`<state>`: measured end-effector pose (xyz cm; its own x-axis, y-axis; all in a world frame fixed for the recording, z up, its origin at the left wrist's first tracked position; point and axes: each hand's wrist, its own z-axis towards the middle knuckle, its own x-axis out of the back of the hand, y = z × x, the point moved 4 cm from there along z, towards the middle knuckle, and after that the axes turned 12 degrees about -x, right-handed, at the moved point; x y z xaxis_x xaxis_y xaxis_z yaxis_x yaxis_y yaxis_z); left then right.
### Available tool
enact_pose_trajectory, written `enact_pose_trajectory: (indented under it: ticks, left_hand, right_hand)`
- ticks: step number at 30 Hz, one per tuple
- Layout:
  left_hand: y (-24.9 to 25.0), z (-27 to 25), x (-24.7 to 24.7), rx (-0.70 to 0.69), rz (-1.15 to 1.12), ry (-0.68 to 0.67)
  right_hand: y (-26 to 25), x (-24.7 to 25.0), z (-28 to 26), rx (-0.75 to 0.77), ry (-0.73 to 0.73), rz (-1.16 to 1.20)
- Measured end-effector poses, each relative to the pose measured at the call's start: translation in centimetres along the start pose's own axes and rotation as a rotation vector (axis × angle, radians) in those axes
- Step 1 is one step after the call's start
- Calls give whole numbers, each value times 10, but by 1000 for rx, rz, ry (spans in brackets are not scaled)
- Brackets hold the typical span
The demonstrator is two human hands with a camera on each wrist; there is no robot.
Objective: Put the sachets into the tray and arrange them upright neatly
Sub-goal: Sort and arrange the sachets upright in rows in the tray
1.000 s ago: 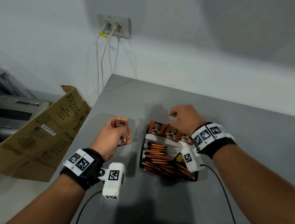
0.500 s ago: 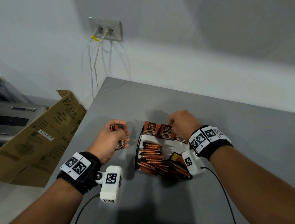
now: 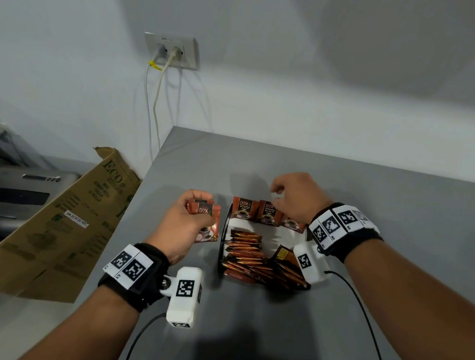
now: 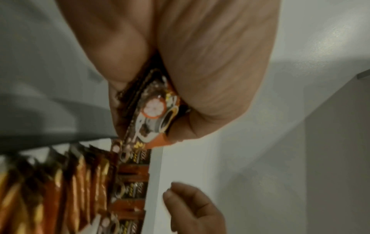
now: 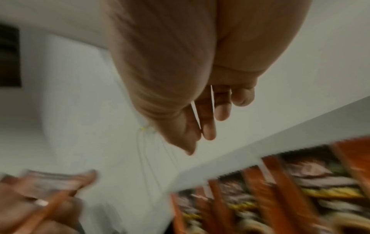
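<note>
A black-rimmed tray (image 3: 222, 246) sits mid-table. Red-brown D2X sachets (image 3: 244, 208) stand upright along its far wall, and several more (image 3: 244, 245) are packed edge-up in rows nearer me. My left hand (image 3: 187, 218) hovers just left of the tray and grips a small bundle of sachets (image 3: 206, 222), which the left wrist view shows pinched between thumb and fingers (image 4: 154, 110). My right hand (image 3: 276, 193) hangs above the back row, with loosely bent fingers (image 5: 208, 126) that hold nothing.
The grey table (image 3: 363, 303) ends at its left edge close to my left hand. A brown cardboard box (image 3: 56, 222) leans there, with a grey machine (image 3: 16, 199) behind it. Two cables hang from a wall socket (image 3: 171, 51). Wrist camera cables trail toward me.
The bundle in my left hand has tipped toward the tray, so its printed face shows. My right hand's fingers have lifted slightly off the back row sachets.
</note>
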<state>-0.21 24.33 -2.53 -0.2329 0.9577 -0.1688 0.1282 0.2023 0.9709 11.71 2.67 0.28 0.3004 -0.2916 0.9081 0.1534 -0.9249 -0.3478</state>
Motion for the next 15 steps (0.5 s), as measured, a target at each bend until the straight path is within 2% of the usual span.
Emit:
enact_pose_trajectory:
  ticks: [2,5,7,11,15]
  left_hand:
    - [6,1,-15,-31,-6,-70]
    - [17,3,-44,-60,-35,-160]
    - [22,5,-59,-63,-69,-203]
    - [21,8,-69,-61,-52,-193]
    - [15,11,-59,-5,-36,-107]
  right_hand:
    - [-16,13,-13,74,0,155]
    - [-43,23,-35,167,-123,389]
    - [-48,26,-43,186,-155,467]
    - [-35,35,-48,144,-103,508]
    - [-1,41,-39,40,-7,404]
